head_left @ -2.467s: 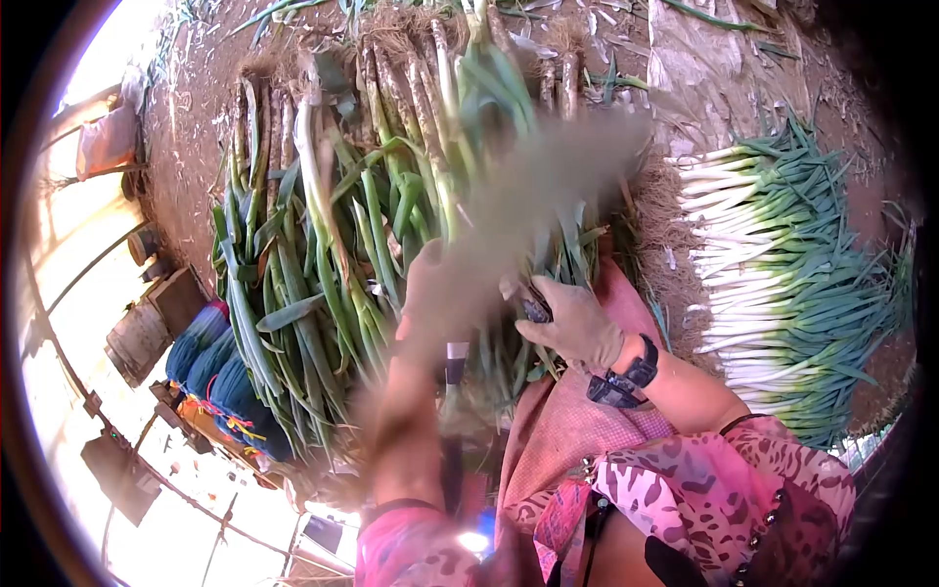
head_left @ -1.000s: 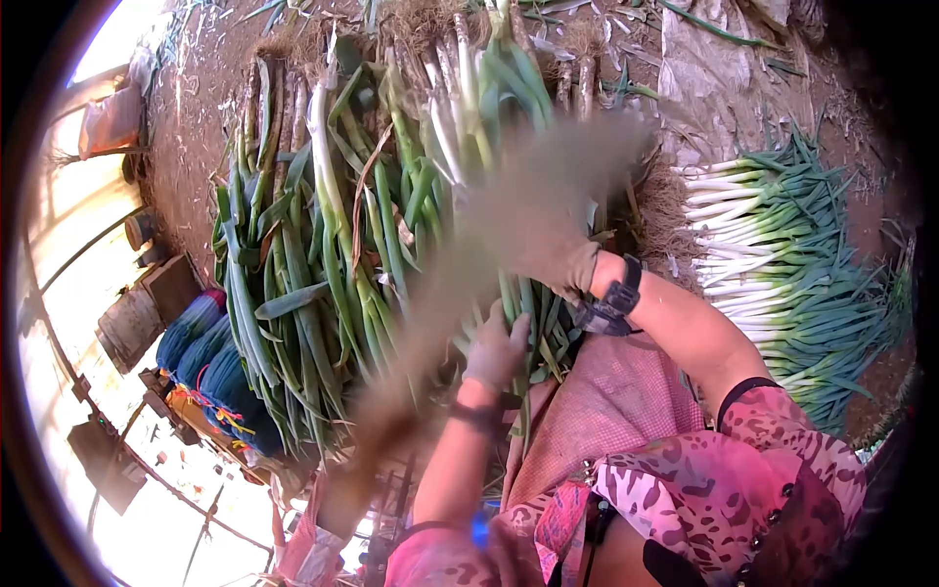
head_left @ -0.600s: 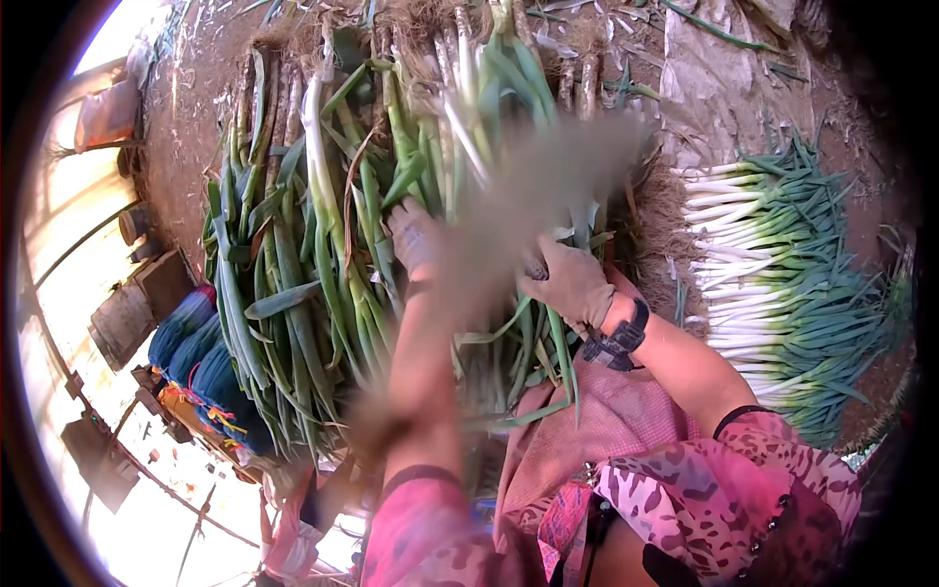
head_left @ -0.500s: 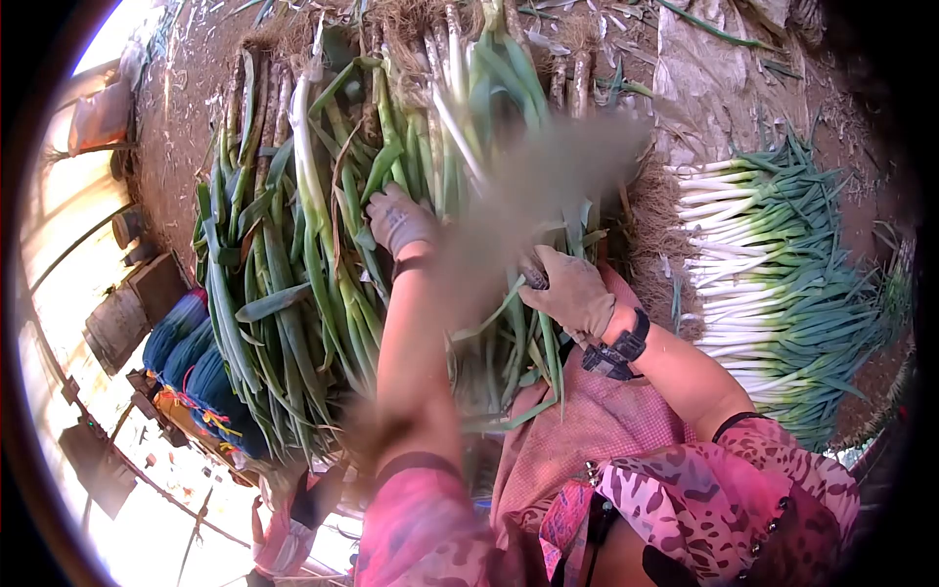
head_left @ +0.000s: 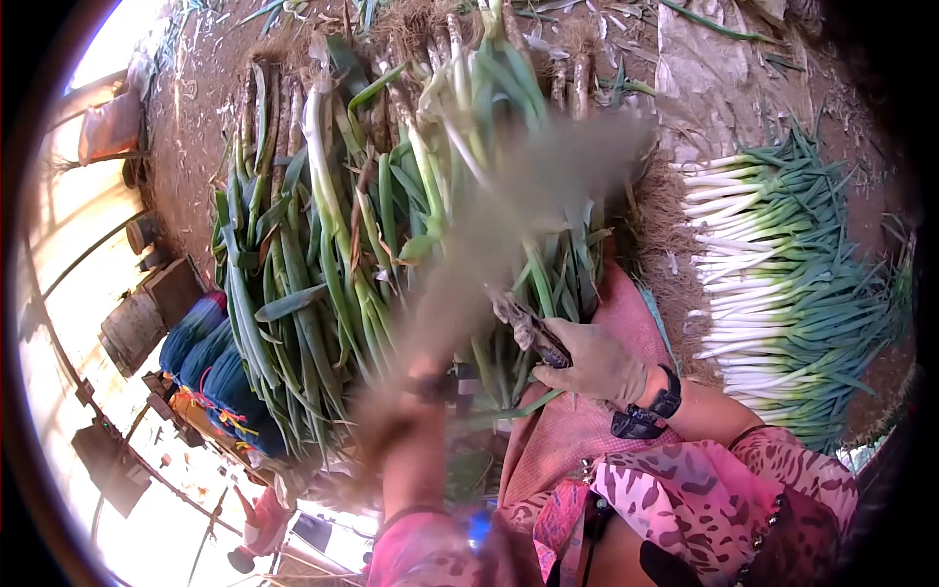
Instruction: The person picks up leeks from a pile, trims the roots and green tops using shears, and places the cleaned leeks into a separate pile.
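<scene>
My gloved right hand point(head_left: 599, 364) is closed around one end of a dark, dirt-caked, stick-like thing point(head_left: 528, 331); its exact kind does not show. My left forearm point(head_left: 416, 460) reaches up to the pile, but a blurred smear across the view hides the left hand and its fingers. Before me lies a thick pile of long green onions point(head_left: 328, 284), with roots and soiled stalks toward the top and green leaves toward my body. A pink cloth point(head_left: 626, 313) covers my lap beside the right hand.
Cleaned green onions point(head_left: 743, 284) lie in a row at right, white stalks inward. Pale sheeting point(head_left: 704, 78) lies on the ground above them. Blue-green bundles point(head_left: 220, 362) stand at lower left. Another person point(head_left: 262, 523) shows at bottom left.
My left hand has drawn back from the onion leaves toward my body, behind the smear. My right hand has moved down and slightly right with the dark thing.
</scene>
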The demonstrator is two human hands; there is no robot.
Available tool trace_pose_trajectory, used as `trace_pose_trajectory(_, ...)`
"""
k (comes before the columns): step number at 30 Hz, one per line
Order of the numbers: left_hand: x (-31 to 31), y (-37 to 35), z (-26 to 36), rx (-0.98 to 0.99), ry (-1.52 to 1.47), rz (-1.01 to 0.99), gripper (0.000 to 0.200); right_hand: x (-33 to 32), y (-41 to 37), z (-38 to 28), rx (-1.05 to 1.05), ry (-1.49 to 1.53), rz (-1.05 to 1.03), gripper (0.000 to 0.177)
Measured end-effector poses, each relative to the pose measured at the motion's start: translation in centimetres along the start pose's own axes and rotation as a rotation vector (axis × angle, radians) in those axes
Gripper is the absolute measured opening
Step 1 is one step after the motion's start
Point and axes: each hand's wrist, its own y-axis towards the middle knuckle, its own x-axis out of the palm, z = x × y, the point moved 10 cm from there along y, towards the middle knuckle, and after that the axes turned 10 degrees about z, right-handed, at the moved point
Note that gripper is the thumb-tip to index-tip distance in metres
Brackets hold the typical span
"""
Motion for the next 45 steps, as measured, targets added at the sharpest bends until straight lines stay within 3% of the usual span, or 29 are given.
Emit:
trace_pose_trajectory(6, 1.2, 0.3, -1.0, 0.068, -0.197, 0.017, 0.030, -0.1, 1.2, 0.3, 0.133, -0.063, 0.000, 0.043)
trace_pose_trajectory(7, 1.1, 0.0, -0.9, 0.001, -0.187, 0.017, 0.030, 0.8, 0.5, 0.6, 0.036, -0.050, 0.011, 0.041)
trace_pose_trajectory(11, 1.1, -0.5, -4.3, -0.020, -0.244, -0.011, 0.028, 2.2, -0.5, 1.5, 0.060, -0.070, 0.020, 0.040)
trace_pose_trajectory(14, 1.5, -1.2, -3.6, -0.113, -0.376, -0.005, 0.029, 1.9, 3.7, 0.9, 0.076, -0.194, 0.005, 0.044)
trace_pose_trajectory(16, 1.5, -1.6, -3.8, -0.172, -0.427, -0.002, 0.031, 1.7, 8.1, 0.7, -0.046, -0.210, 0.154, 0.043)
trace_pose_trajectory(19, 2.0, -1.9, -6.5, -0.094, -0.244, 0.003, 0.032, 2.3, 15.4, 3.0, -0.033, -0.218, 0.148, 0.046)
trace_pose_trajectory(21, 2.4, -3.1, -9.7, -0.171, -0.411, 0.058, 0.031, 2.5, 18.0, 3.7, -0.012, -0.256, 0.110, 0.047)
trace_pose_trajectory(22, 2.4, -4.0, -10.2, -0.183, -0.334, 0.065, 0.031, 2.8, 18.6, 4.2, -0.036, -0.279, 0.119, 0.047)
trace_pose_trajectory(24, 2.4, -5.3, -11.1, -0.205, -0.184, 0.076, 0.032, 3.0, 17.8, 4.6, -0.147, -0.327, 0.183, 0.047)
trace_pose_trajectory(25, 2.2, -5.6, -10.3, -0.204, -0.254, 0.074, 0.032, 2.6, 16.9, 3.4, -0.162, -0.343, 0.184, 0.046)
trace_pose_trajectory(28, -0.7, -6.6, -5.3, -0.006, 0.143, 0.257, 0.030, 1.9, 10.0, 0.7, 0.030, -0.333, -0.019, 0.044)
trace_pose_trajectory(31, -0.3, -7.3, -7.8, -0.192, -0.072, 0.187, 0.027, 1.5, 7.7, 2.0, 0.100, -0.274, 0.030, 0.051)
trace_pose_trajectory(34, 1.9, -9.1, -6.8, -0.391, -0.490, 0.004, 0.025, 2.1, 7.9, 2.0, 0.092, -0.280, 0.043, 0.054)
trace_pose_trajectory(38, 2.1, -9.8, -8.1, -0.323, -0.487, 0.029, 0.028, 1.8, 12.7, 1.1, 0.020, -0.175, 0.189, 0.047)
trace_pose_trajectory(45, 1.8, -9.6, -8.0, -0.322, -0.362, 0.042, 0.027, 3.4, 16.9, 1.6, -0.072, -0.132, 0.170, 0.046)
